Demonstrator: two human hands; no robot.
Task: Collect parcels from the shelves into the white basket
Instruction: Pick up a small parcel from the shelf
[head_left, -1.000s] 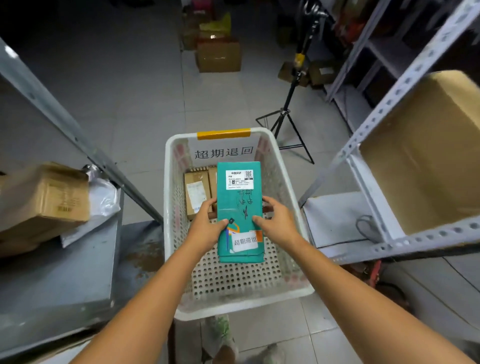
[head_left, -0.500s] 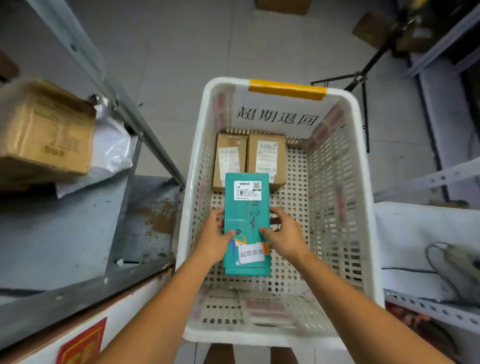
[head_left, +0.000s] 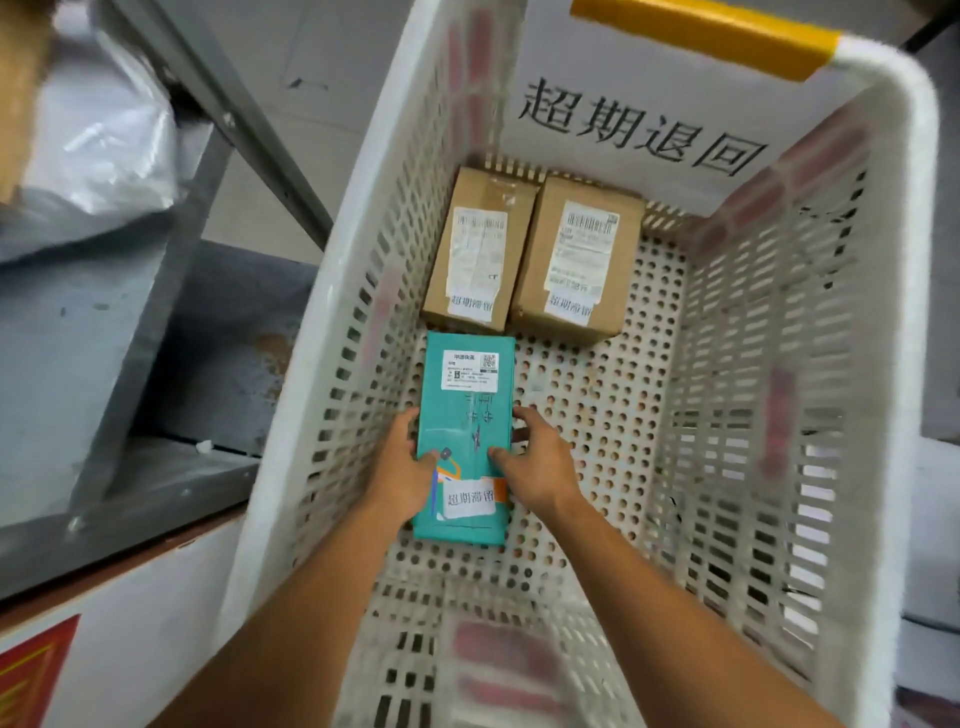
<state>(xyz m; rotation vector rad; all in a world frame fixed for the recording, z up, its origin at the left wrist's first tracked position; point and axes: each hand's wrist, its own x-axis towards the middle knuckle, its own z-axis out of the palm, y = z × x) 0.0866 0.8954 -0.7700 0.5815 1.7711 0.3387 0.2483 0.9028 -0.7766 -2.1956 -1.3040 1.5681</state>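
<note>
Now the flat teal parcel (head_left: 465, 415) has sunk to the white perforated plastic basket's (head_left: 753, 415) floor, just short of two brown cartons (head_left: 576, 260). The left hand (head_left: 402, 478) and right hand (head_left: 540, 467) still pinch its sides, so release looks due.

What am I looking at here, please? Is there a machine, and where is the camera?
There is no machine: a person works with bare hands. The camera sits on the person's head and looks down. The left hand and the right hand hold a teal parcel by its long sides, low inside the white basket. A brown box and a second brown box lie side by side at its far end. A grey shelf stands on the left.
</note>
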